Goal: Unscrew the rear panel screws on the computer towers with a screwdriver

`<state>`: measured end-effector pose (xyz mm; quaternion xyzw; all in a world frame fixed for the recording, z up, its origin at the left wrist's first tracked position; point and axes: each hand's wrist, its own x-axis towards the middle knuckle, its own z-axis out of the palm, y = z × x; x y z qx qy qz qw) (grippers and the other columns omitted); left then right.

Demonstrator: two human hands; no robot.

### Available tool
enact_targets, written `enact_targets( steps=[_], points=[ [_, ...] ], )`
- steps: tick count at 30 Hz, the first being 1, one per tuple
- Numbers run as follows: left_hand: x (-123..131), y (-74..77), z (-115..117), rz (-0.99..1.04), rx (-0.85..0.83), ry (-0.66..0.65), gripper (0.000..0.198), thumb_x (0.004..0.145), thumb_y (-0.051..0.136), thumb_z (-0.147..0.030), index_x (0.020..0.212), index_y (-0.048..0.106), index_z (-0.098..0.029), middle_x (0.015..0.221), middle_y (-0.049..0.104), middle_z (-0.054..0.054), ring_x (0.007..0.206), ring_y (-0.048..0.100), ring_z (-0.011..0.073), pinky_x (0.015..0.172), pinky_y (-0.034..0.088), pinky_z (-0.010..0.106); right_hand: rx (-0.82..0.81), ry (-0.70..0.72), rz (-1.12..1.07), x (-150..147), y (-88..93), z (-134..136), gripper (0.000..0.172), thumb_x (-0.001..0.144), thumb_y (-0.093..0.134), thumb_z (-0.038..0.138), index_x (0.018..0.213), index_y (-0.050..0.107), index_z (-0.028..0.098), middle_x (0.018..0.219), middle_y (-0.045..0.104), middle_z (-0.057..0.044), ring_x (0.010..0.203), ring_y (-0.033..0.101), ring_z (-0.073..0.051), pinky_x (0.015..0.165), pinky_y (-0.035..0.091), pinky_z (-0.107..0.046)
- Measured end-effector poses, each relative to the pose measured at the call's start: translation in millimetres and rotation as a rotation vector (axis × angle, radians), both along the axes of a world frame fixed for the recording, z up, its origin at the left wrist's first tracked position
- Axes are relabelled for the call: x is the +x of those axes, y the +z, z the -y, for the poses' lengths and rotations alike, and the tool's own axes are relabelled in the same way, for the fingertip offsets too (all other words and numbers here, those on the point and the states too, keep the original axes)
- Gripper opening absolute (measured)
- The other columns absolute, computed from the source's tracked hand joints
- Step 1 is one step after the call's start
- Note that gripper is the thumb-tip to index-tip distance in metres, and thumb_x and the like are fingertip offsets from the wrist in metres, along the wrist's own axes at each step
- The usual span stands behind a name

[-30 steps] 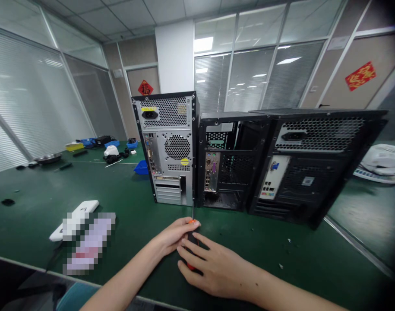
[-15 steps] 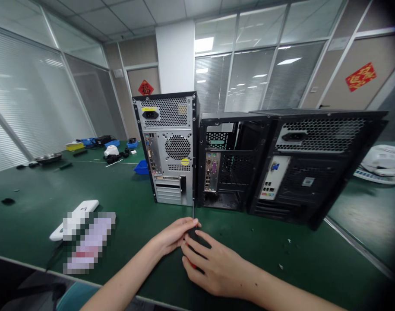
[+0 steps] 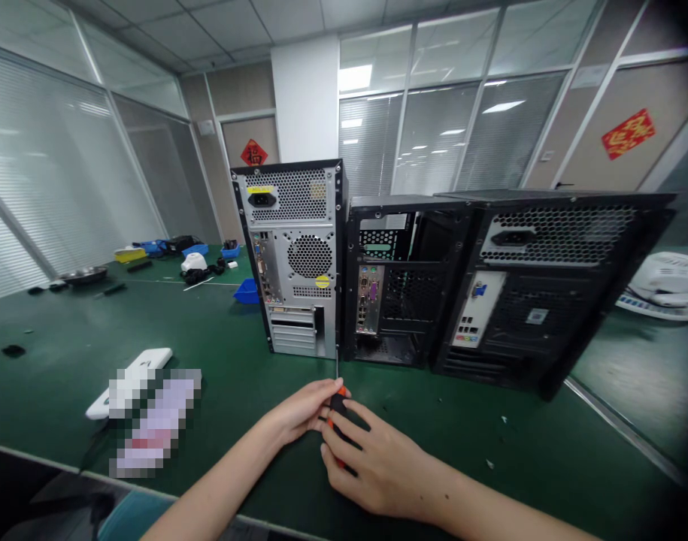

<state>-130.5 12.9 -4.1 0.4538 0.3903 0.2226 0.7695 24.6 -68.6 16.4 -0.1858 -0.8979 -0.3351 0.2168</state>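
Note:
A screwdriver (image 3: 337, 404) with a black and orange handle is gripped by both hands near the table's front. Its thin metal shaft points away from me, and the tip meets the lower right edge of the silver computer case (image 3: 331, 300), whose back faces me. My left hand (image 3: 307, 406) pinches the front of the handle by the shaft. Around the rear of the handle curl the fingers of my right hand (image 3: 369, 458). The exact spot under the tip is too small to make out.
Right of the silver case stand two black computer cases (image 3: 411, 293), backs towards me. A white device (image 3: 157, 359) and a blurred-out lilac item (image 3: 168, 413) lie at left. Farther back are a blue bin (image 3: 247, 291) and a metal dish (image 3: 84, 276). Small scraps (image 3: 504, 419) dot the right side.
The handle has turned, with more orange showing between my fingers. My right hand's fingers have shifted slightly; my left hand and the cases stay in place.

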Motion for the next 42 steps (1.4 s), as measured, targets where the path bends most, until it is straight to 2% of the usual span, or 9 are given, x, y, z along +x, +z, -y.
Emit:
enact_targets(
  steps=[13,26,33,42],
  points=[
    [0.5,0.9,0.7,0.011,-0.019,0.017,0.052,0.069,0.063,-0.058,0.093,0.059,-0.013,0.070,0.056,-0.001,0.055,0.050,0.0052,0.051,0.036,0.018,-0.006,-0.001,-0.023,-1.2,1.3,0.6,0.010,0.085,0.048,0.021,0.092,0.055,0.018,0.088,0.063,-0.004,0.090,0.060,-0.022,0.095,0.036,-0.045],
    [-0.1,7.1,4.5,0.090,-0.044,-0.024,0.045,0.068,0.071,-0.045,0.096,0.060,-0.011,0.076,0.065,0.004,0.060,0.059,0.0081,0.054,0.045,0.018,-0.012,-0.024,-0.032,-2.0,-2.6,0.8,0.009,0.084,0.046,0.020,0.087,0.055,0.020,0.084,0.061,-0.003,0.082,0.059,-0.022,0.088,0.038,-0.043],
    [0.1,8.7,4.6,0.102,-0.053,-0.043,0.036,0.074,0.068,-0.038,0.096,0.061,-0.011,0.074,0.064,0.003,0.059,0.059,0.0064,0.053,0.045,0.016,-0.009,-0.036,-0.035,-2.2,-6.7,0.2,0.008,0.085,0.045,0.019,0.085,0.054,0.021,0.081,0.059,-0.002,0.081,0.058,-0.020,0.091,0.036,-0.045],
    [0.3,8.1,3.8,0.109,-0.053,-0.043,0.034,0.072,0.070,-0.038,0.092,0.064,-0.011,0.072,0.061,0.001,0.059,0.058,0.0052,0.055,0.048,0.015,-0.025,-0.048,-0.057,-2.7,-5.7,0.3,0.007,0.083,0.046,0.018,0.077,0.048,0.021,0.076,0.056,0.000,0.078,0.056,-0.019,0.092,0.035,-0.044]
  ],
)
